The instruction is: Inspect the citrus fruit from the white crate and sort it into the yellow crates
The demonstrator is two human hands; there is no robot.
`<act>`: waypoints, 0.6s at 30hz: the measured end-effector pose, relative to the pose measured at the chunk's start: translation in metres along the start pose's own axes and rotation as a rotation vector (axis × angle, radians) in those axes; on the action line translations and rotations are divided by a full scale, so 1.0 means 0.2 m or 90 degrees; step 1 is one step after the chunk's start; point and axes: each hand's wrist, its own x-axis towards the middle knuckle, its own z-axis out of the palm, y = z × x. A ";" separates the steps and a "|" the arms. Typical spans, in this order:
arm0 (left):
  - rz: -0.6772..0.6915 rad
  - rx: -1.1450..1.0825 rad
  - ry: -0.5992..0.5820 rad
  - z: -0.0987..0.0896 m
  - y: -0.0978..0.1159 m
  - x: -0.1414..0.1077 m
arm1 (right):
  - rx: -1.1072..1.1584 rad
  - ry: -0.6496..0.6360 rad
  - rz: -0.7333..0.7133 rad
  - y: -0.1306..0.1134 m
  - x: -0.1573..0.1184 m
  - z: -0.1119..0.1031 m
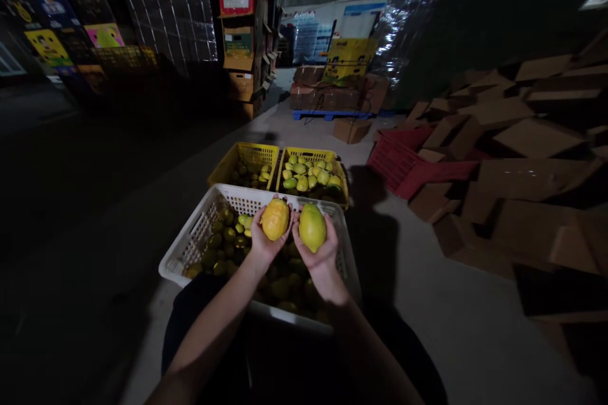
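My left hand (264, 242) is closed around an orange-yellow lemon (275, 219) with a bumpy skin. Beside it, my right hand (322, 253) cradles a smoother yellow-green lemon (312, 228). Both fruits are held up side by side, a little apart, over a white plastic crate (183, 252) with slotted walls. Many similar green and yellow fruits (228, 234) lie inside that crate, partly in shadow and partly hidden by my forearms.
Behind the white crate stand two yellow crates, the left one (223, 168) with shaded fruit, the right one (342, 185) full of lemons. A red crate (403, 161) and heaped cardboard boxes (532, 183) lie to the right. Stacked cartons (237, 44) rise behind.
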 end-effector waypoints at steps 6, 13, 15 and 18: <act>0.009 0.014 0.019 0.02 -0.04 -0.02 | -0.182 0.038 -0.095 -0.04 0.02 0.04; 0.047 0.034 0.000 0.02 -0.08 -0.05 | -0.523 -0.103 -0.363 0.01 -0.03 0.01; 0.051 0.055 -0.033 0.00 -0.08 -0.05 | -0.565 -0.131 -0.398 0.03 -0.05 0.00; 0.068 0.079 -0.028 -0.05 -0.09 -0.03 | -0.594 -0.137 -0.444 0.05 -0.09 0.02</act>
